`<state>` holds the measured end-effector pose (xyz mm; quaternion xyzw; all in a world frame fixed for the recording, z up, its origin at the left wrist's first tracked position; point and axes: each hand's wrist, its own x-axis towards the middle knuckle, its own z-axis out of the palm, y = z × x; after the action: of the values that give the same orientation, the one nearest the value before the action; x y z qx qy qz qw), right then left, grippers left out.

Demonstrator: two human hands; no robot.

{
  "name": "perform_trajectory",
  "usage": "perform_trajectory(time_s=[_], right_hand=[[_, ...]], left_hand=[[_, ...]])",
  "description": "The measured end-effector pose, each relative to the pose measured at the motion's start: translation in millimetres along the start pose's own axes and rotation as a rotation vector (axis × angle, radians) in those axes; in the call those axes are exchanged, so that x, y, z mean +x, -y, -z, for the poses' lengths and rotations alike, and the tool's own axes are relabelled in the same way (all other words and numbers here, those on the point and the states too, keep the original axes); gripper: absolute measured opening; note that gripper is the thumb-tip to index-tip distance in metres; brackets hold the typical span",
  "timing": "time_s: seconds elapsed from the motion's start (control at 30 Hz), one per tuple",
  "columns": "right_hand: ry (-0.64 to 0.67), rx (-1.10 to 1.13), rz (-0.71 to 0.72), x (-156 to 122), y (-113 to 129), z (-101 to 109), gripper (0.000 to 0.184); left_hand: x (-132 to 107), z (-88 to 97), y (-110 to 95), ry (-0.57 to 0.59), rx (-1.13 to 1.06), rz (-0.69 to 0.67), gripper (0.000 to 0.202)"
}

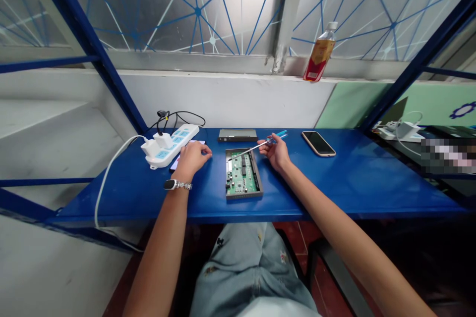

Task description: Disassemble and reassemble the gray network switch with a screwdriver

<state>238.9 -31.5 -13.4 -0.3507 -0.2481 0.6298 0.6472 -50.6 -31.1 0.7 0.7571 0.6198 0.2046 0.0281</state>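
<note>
My right hand (275,152) is closed around a screwdriver (250,149) with a clear blue handle. Its long shaft slants down to the left, the tip over the upper left part of a green circuit board (242,171). That board lies in a shallow open metal case (244,196) on the blue table. To the left of the case, my left hand (193,157) hovers with fingers curled and pressed together; whatever they may hold is too small to make out. Beneath that hand a phone (174,164) is partly hidden. A grey metal box or cover (237,134) lies behind the case.
A white power strip (174,143) with plugs and cables stands at the left of the blue table (334,188). Another phone (319,143) lies to the right. A drink bottle (320,54) is on the window ledge. Blue frame posts (111,79) rise at both sides.
</note>
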Motion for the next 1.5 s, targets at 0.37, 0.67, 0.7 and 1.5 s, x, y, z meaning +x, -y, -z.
perform_trajectory(time_s=[0.37,0.67,0.7,1.5], right_hand=[[-0.031,0.046,-0.011,-0.5,4.6,0.2,0.024],[-0.098,0.14,0.009,3.5,7.8,4.0,0.03],[-0.1,0.147,0.008,3.5,7.9,4.0,0.03],[-0.045,0.169,0.036,3.2,6.7,5.1,0.022]], left_hand=[[4.6,-14.7,3.6,-0.146,-0.176,-0.111,0.012],[2.8,-44.8,-49.5,-0.091,-1.259,0.154,0.026],[1.5,-46.8,-52.7,-0.064,-1.331,0.175,0.028],[-3.0,-44.1,-61.0,-0.024,-1.558,0.276,0.021]])
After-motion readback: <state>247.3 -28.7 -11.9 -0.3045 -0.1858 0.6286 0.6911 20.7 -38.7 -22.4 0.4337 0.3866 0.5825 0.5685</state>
